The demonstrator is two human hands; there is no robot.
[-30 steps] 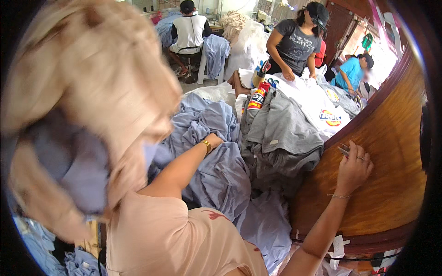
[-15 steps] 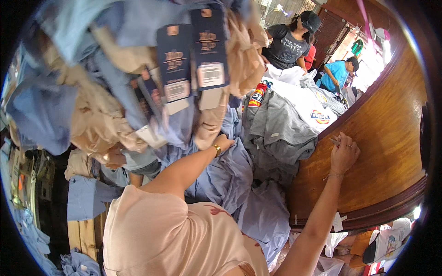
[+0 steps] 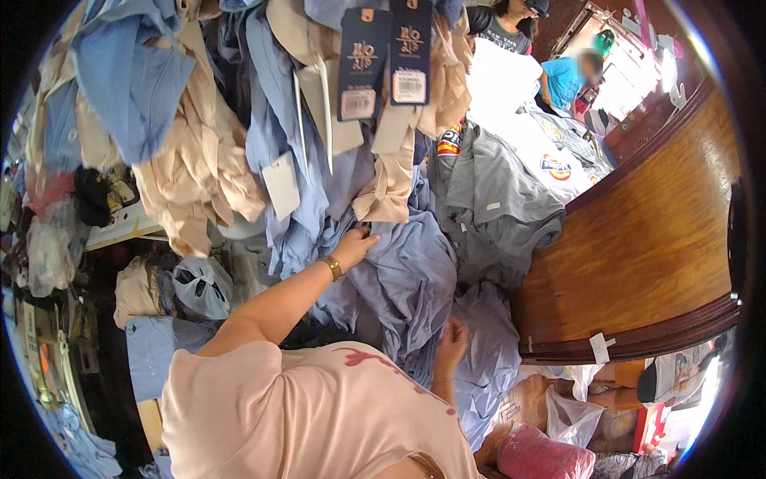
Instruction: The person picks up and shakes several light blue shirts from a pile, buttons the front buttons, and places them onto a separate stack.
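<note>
A pile of light blue garments (image 3: 411, 267) lies in front of my body. My left hand (image 3: 353, 247), with a gold watch on its wrist, is at the pile's upper left, fingers pinched on the blue cloth. Lower down and to the right, my right hand (image 3: 452, 339) is closed against the same cloth; it is slightly blurred, and what it holds, if anything, is hidden. Just above my left hand hangs a beige garment (image 3: 387, 195), among blue and beige clothes with dark paper tags (image 3: 365, 68).
Grey shirts (image 3: 503, 180) and white shirts (image 3: 499, 84) are heaped beyond the blue pile. At right curves a brown wooden tabletop (image 3: 638, 247). A person in a blue top (image 3: 562, 80) and another in a dark shirt (image 3: 499, 32) stand at the back. A pink bundle (image 3: 542, 453) lies lower right.
My right hand has come off the wooden tabletop, where it held a small object, down to the blue cloth. My left hand stays at the blue pile, fingers drawn together. The view has shifted.
</note>
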